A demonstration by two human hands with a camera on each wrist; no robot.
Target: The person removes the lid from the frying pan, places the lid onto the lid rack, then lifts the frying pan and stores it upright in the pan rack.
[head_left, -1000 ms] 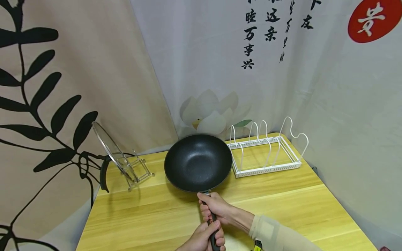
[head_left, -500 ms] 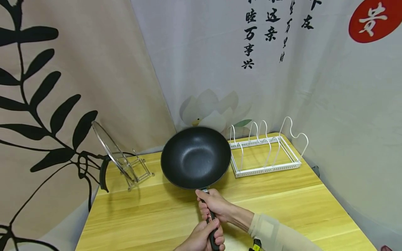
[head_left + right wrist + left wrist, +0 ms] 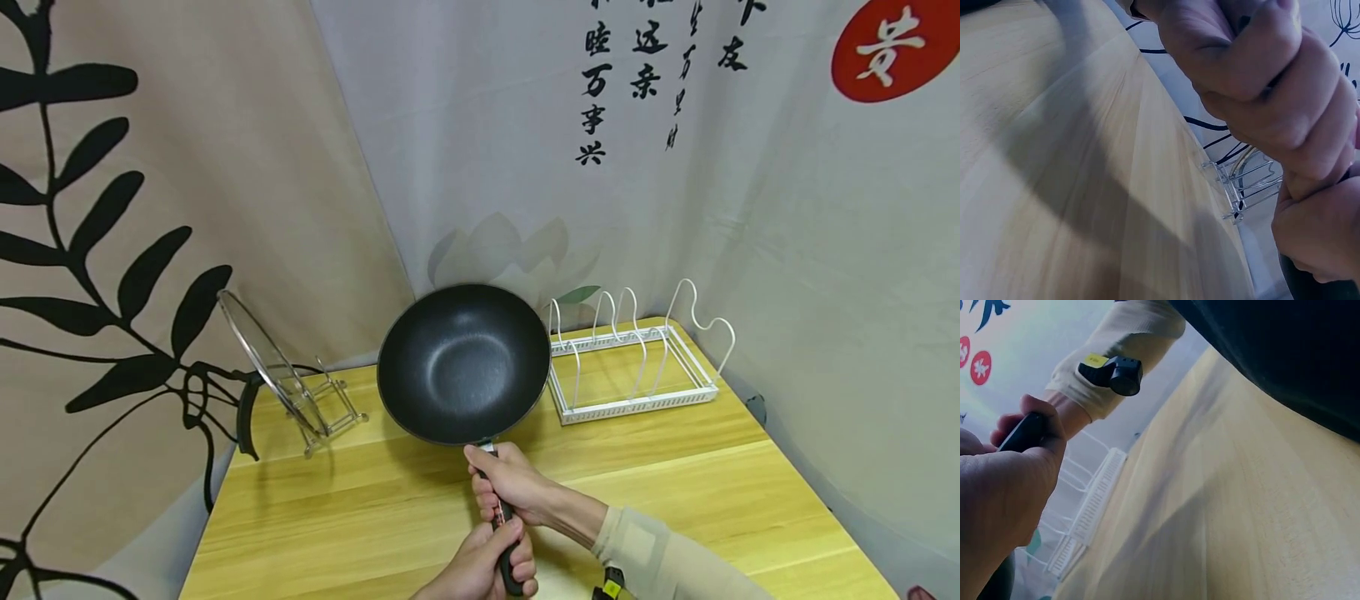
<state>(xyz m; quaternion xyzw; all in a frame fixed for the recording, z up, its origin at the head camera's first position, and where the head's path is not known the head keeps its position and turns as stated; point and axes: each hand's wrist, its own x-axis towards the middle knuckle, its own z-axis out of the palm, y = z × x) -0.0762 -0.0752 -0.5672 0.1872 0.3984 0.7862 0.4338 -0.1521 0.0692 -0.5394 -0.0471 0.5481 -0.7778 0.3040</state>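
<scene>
A black wok (image 3: pixel 465 362) is held up over the table, its inside tilted toward the head camera. Both hands grip its long black handle (image 3: pixel 507 557). The right hand (image 3: pixel 517 486) wraps the upper part, close to the metal joint below the pan. Lower down, the left hand (image 3: pixel 487 560) curls round the handle near its end. In the left wrist view the dark handle end (image 3: pixel 1024 433) pokes out of the left fist. The right wrist view shows the two fists stacked, with most of the handle hidden inside the fingers (image 3: pixel 1310 94).
A white wire rack (image 3: pixel 637 407) stands on the wooden table (image 3: pixel 337 517), right of the wok. At the left, a small metal stand (image 3: pixel 330 408) bears a glass lid (image 3: pixel 258 342) with a steel rim. Printed curtains (image 3: pixel 480 125) hang behind the table.
The wok has risen and shifted slightly left, and its far rim has tipped up. Both hands moved up a little with it, keeping their grip. The rack and lid stand stayed put.
</scene>
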